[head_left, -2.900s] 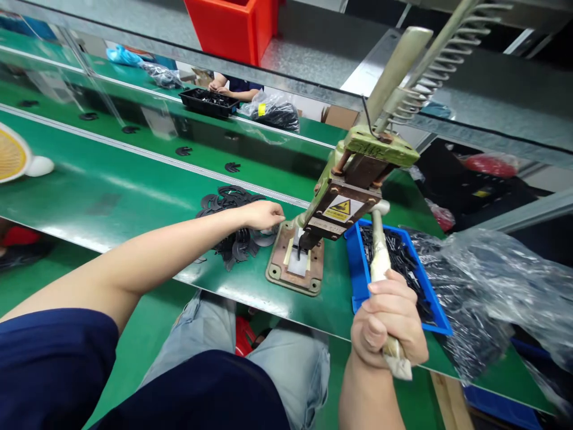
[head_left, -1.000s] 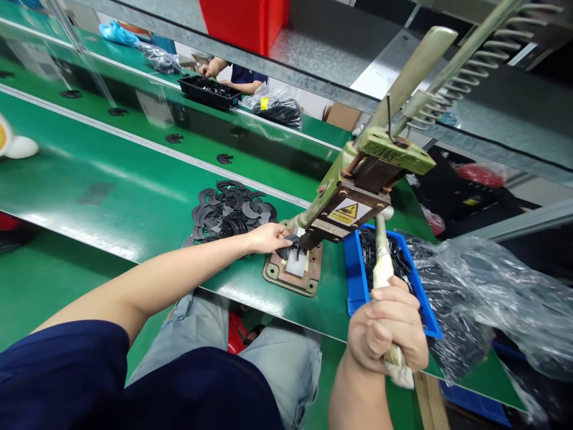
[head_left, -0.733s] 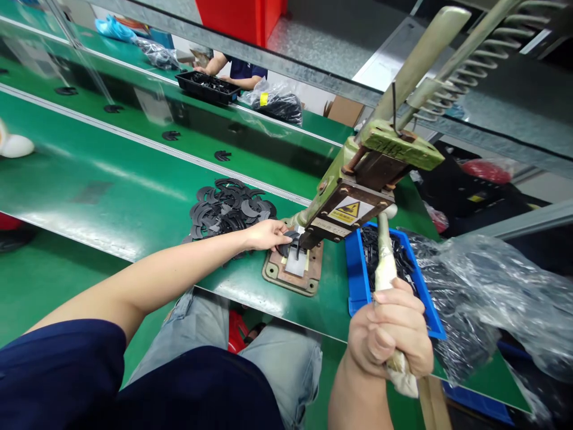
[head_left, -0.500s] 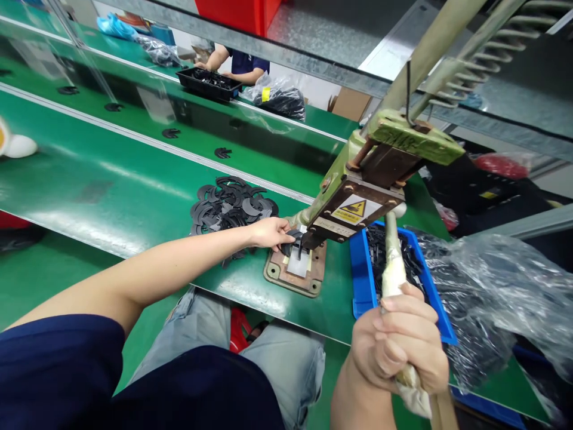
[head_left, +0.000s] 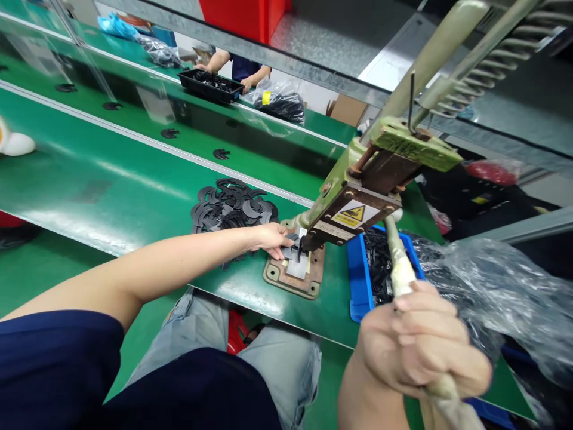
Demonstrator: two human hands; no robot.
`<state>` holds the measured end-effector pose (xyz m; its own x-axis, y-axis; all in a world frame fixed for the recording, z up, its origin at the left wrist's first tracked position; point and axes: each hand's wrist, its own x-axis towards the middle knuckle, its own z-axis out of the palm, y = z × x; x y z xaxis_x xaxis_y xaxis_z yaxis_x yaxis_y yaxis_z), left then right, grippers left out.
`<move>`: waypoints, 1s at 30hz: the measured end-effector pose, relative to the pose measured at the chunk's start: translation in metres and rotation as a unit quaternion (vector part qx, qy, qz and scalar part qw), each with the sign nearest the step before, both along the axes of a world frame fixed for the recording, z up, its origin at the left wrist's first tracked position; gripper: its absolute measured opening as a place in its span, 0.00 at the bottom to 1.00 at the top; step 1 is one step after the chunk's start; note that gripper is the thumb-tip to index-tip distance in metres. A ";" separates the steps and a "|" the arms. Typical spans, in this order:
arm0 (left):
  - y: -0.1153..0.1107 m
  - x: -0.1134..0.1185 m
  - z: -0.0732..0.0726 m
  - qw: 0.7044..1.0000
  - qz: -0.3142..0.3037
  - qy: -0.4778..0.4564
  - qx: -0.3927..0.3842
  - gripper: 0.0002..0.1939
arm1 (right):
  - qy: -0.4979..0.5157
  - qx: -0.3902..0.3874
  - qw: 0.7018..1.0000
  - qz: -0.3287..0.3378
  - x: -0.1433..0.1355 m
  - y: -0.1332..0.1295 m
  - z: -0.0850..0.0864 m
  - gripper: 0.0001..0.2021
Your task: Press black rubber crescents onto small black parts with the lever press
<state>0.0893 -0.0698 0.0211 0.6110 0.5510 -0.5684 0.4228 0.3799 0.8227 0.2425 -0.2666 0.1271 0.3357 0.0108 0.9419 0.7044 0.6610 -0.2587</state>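
My left hand (head_left: 274, 239) pinches a dark curved plastic piece (head_left: 290, 249) on the base plate (head_left: 286, 278) of a green hand press (head_left: 344, 191). The piece lies beneath the press's narrow tool tip, and part of it is hidden by my fingers and the tip. Wrapped round the press's taped lever (head_left: 400, 263) is my right hand (head_left: 425, 343), closed in a fist. A heap of similar black and grey curved pieces (head_left: 233, 206) rests on the green bench just left of the press.
Right of the press stands a blue bin (head_left: 362, 292) of dark pieces, beside clear plastic bags (head_left: 501, 286). Behind the bench a green conveyor (head_left: 192, 143) carries spaced curved pieces. Across it, a co-worker's arms (head_left: 255, 77) are at a black tray (head_left: 206, 92).
My right hand has swung the lever outward to the right and slightly down. My left hand has shifted slightly, and the curved piece has turned in its fingers at the tool tip.
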 end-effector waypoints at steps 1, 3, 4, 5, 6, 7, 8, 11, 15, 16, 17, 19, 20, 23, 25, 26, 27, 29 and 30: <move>-0.001 0.000 -0.001 1.000 0.001 -0.006 0.007 0.19 | 0.004 0.003 1.000 0.009 0.002 0.004 0.016 0.20; -0.005 -0.002 -0.001 0.999 0.005 -0.024 0.024 0.19 | 0.007 -0.011 1.000 0.008 0.009 0.013 0.052 0.12; -0.008 -0.004 0.000 0.999 0.009 -0.037 0.032 0.19 | 0.004 -0.034 0.999 0.000 0.012 0.017 0.068 0.15; -0.011 -0.008 0.001 0.998 0.014 -0.053 0.041 0.19 | 0.000 -0.065 0.998 -0.007 0.016 0.021 0.080 0.20; -0.014 -0.013 0.004 0.996 0.019 -0.069 0.048 0.20 | -0.003 -0.094 0.996 -0.012 0.019 0.023 0.086 0.24; -0.017 -0.019 0.007 0.995 0.021 -0.087 0.054 0.21 | -0.007 -0.113 0.994 -0.014 0.021 0.024 0.085 0.26; -0.021 -0.027 0.011 0.992 0.021 -0.105 0.059 0.21 | -0.005 -0.124 0.992 -0.014 0.023 0.024 0.076 0.27; -0.032 -0.054 0.028 0.987 0.013 -0.146 0.072 0.24 | 0.061 -0.149 0.986 -0.035 0.018 0.017 0.015 0.26; -0.050 -0.081 0.048 0.982 -0.017 -0.172 0.070 0.26 | 0.144 -0.335 0.930 0.043 -0.016 0.003 -0.077 0.20; -0.055 -0.084 0.051 0.982 -0.027 -0.176 0.067 0.27 | 0.138 -0.375 0.913 0.078 -0.027 0.000 -0.091 0.19; -0.060 -0.086 0.054 0.981 -0.037 -0.180 0.063 0.27 | 0.128 -0.404 0.899 0.108 -0.037 -0.001 -0.101 0.18; -0.071 -0.086 0.058 0.980 -0.056 -0.185 0.054 0.27 | 0.112 -0.440 0.877 0.154 -0.055 -0.002 -0.110 0.16; -0.076 -0.086 0.060 0.979 -0.065 -0.186 0.050 0.27 | 0.109 -0.446 0.872 0.166 -0.062 -0.002 -0.112 0.14; -0.089 -0.084 0.062 0.977 -0.088 -0.191 0.040 0.27 | 0.102 -0.444 0.875 0.167 -0.072 -0.002 -0.113 0.10; -0.093 -0.084 0.061 0.976 -0.092 -0.192 0.041 0.27 | 0.088 -0.442 0.879 0.155 -0.072 -0.004 -0.114 0.08; -0.094 -0.084 0.059 0.977 -0.091 -0.190 0.042 0.27 | 0.076 -0.444 0.880 0.150 -0.072 -0.005 -0.115 0.08; -0.094 -0.084 0.057 0.977 -0.088 -0.187 0.044 0.28 | 0.060 -0.450 0.879 0.146 -0.070 -0.007 -0.114 0.07; -0.091 -0.086 0.051 0.979 -0.083 -0.177 0.050 0.29 | 0.014 -0.467 0.873 0.141 -0.065 -0.010 -0.110 0.05; -0.089 -0.086 0.048 0.980 -0.083 -0.172 0.055 0.29 | -0.014 -0.477 0.868 0.138 -0.062 -0.011 -0.107 0.05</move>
<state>0.0028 -0.1587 0.0691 0.8417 0.4750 -0.2566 0.1624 0.2306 0.9594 0.1809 -0.2779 0.0201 0.1737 0.8667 0.4676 0.5672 0.3000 -0.7670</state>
